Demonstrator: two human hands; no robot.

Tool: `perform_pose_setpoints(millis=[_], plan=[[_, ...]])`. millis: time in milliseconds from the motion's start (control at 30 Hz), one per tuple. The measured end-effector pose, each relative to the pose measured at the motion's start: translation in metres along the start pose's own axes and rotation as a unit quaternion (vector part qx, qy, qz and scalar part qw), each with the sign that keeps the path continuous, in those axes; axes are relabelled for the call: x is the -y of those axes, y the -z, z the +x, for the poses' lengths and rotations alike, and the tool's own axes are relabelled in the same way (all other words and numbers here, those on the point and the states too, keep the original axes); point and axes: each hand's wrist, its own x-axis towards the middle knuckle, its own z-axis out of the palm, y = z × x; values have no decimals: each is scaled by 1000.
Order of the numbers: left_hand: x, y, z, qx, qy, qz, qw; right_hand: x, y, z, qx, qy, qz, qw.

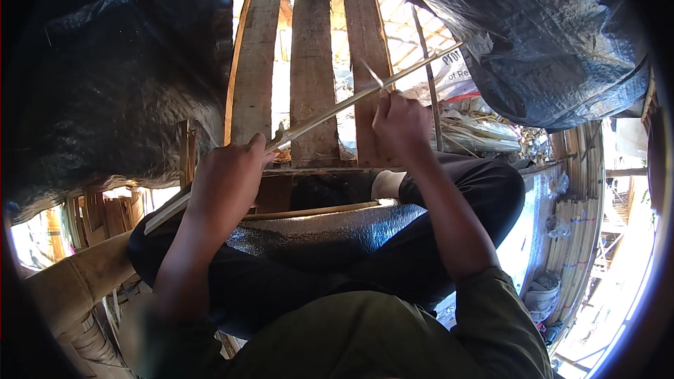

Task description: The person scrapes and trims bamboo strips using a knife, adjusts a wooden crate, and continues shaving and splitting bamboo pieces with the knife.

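A long, pale strip of split bamboo [319,119] slants across in front of me, from beside my left thigh up to the far right. My left hand [230,172] is closed round its lower part, thumb on top. Farther along, my right hand [401,123] is closed on a knife whose thin, light blade [373,74] pokes out beyond the fist and crosses the strip. The knife's handle is hidden in the fingers. The right fist lies close against the strip; whether its fingers also touch it I cannot tell.
Upright wooden planks [311,63] with bright gaps stand ahead. Dark plastic sheeting [119,84] hangs at left, and more sheeting [554,42] at right. My crossed legs [477,186] rest below. A thick bamboo pole [88,274] lies at left; bundled bamboo strips [572,238] stand at right.
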Motion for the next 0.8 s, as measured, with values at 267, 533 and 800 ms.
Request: perform_pose_setpoints(millis=[267, 533, 800], plan=[[-7, -6, -8, -1, 7, 31, 999, 11, -23, -24, -112, 153, 19, 982], [-21, -17, -10, -62, -17, 154, 986, 32, -14, -44, -8, 212, 110, 971], [-28, -18, -8, -59, -21, 148, 987, 16, -31, -42, -298, 261, -79, 915]])
